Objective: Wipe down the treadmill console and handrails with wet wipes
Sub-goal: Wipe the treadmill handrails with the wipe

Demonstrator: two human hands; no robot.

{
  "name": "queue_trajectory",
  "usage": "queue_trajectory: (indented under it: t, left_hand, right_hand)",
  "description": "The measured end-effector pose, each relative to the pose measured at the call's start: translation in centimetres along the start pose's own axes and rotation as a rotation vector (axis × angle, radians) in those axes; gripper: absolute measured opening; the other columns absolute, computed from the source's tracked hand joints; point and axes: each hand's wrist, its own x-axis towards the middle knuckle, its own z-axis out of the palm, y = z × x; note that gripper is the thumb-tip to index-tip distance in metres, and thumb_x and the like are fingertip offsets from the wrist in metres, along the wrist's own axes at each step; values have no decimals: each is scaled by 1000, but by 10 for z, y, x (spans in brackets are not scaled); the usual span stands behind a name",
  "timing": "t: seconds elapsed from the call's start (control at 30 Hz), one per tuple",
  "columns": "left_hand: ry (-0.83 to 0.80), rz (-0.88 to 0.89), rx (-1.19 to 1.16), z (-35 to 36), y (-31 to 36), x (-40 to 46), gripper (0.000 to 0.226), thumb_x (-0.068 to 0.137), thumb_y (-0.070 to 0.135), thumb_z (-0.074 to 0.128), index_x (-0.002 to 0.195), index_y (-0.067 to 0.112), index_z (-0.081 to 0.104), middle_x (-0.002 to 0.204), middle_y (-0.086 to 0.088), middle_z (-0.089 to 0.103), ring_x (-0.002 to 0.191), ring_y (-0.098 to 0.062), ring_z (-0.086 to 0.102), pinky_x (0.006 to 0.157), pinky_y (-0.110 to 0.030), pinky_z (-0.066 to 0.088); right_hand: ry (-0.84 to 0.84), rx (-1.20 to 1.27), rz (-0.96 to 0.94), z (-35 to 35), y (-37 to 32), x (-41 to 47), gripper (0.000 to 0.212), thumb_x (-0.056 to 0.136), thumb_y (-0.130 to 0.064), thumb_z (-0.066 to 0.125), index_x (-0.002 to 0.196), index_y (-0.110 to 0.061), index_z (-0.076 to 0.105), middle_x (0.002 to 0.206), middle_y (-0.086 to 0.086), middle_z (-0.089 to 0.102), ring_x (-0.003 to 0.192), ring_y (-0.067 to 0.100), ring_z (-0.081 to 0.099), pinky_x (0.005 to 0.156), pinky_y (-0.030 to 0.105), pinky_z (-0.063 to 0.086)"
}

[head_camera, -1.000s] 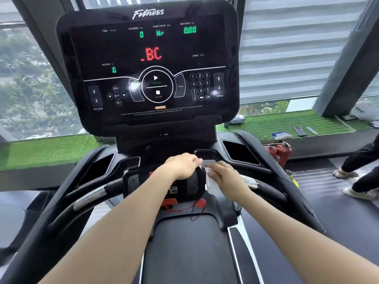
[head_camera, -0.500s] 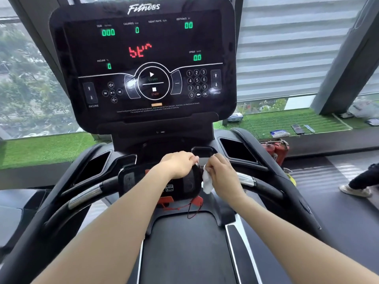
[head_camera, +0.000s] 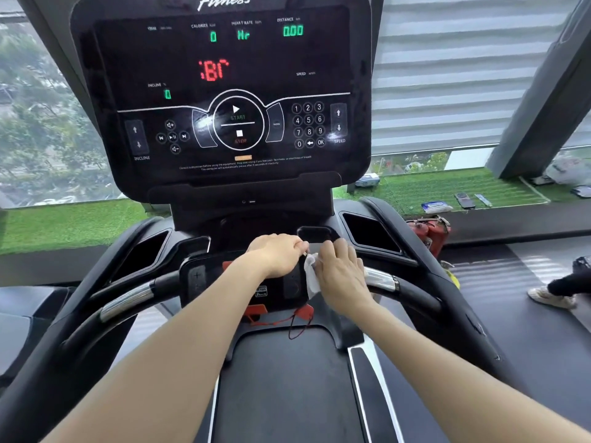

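Note:
The black treadmill console (head_camera: 220,91) stands lit in front of me, with green and red digits. Below it a small black control panel (head_camera: 208,282) sits between two curved handrails with silver grip sensors, the left handrail (head_camera: 124,302) and the right handrail (head_camera: 383,282). My left hand (head_camera: 278,254) rests curled over the top of that panel, its fingertips pinching an edge of a white wet wipe (head_camera: 311,273). My right hand (head_camera: 340,276) holds the same wipe against the panel's right end, fingers curled over it. Most of the wipe is hidden under my right hand.
A red safety clip and cord (head_camera: 297,314) hang under the panel, above the belt (head_camera: 287,394). A wipe pack (head_camera: 436,206) and remotes lie on the green turf ledge at right. A red extinguisher (head_camera: 430,233) stands beside the treadmill. Another person's leg and shoe (head_camera: 551,295) are at far right.
The wipe has bunched up and moved slightly upward under my right hand. My view tilted a little; the console digits changed. The person at the right walked further right.

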Motion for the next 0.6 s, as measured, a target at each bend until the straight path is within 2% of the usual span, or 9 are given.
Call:
queue_trajectory:
  t: [0.07, 0.17, 0.3, 0.4, 0.47, 0.53, 0.6]
  left_hand:
    - [-1, 3, -5, 0, 0, -1, 42, 102, 40, 21, 119, 31, 59, 126, 2, 59, 117, -21, 51, 95, -34, 38]
    - [3, 2, -18, 1, -1, -1, 43, 102, 40, 21, 120, 30, 59, 126, 2, 59, 119, -21, 48, 94, -33, 35]
    - [-6, 11, 16, 0, 0, 0, 44, 103, 39, 21, 121, 27, 59, 127, 2, 59, 119, -23, 48, 96, -32, 33]
    - [-2, 20, 8, 1, 0, 0, 44, 103, 38, 21, 119, 26, 60, 127, 1, 59, 120, -23, 48, 99, -32, 31]
    - [-1, 16, -1, 1, -1, 1, 44, 103, 38, 21, 120, 28, 60, 125, 2, 60, 119, -22, 49, 99, -32, 32]
    - [-1, 11, 0, 1, -1, 2, 44, 102, 38, 21, 121, 28, 59, 126, 2, 60, 119, -22, 49, 97, -32, 33]
    - [-2, 6, 6, 1, 0, 1, 44, 103, 39, 21, 124, 28, 58, 128, 2, 59, 121, -22, 49, 98, -33, 33]
  right_hand:
    - [21, 15, -5, 3, 3, -5, 20, 100, -28, 34, 109, -11, 41, 112, 5, 35, 102, 24, 36, 81, 30, 26]
    - [-43, 24, 18, 1, 6, 4, 19, 101, -26, 33, 109, -11, 42, 113, 4, 38, 105, 25, 36, 85, 32, 27]
    - [-162, 82, 70, -5, 12, 25, 9, 95, -11, 42, 101, -18, 41, 114, 2, 48, 112, 26, 40, 86, 36, 28]
    - [-233, 85, 255, -17, 34, 33, 19, 91, -4, 39, 103, -15, 48, 117, 11, 53, 114, 32, 45, 85, 38, 35]
    - [-214, 141, 319, -17, 43, 30, 20, 88, -3, 37, 96, -13, 52, 108, 17, 59, 108, 36, 52, 78, 37, 37]
    - [-196, 153, 254, -11, 26, 22, 15, 90, -9, 38, 81, -18, 46, 97, 14, 60, 102, 35, 55, 75, 36, 35]
    - [-143, 105, 154, -3, 1, 14, 23, 99, -24, 32, 88, -18, 51, 105, 7, 62, 105, 30, 54, 84, 38, 33]
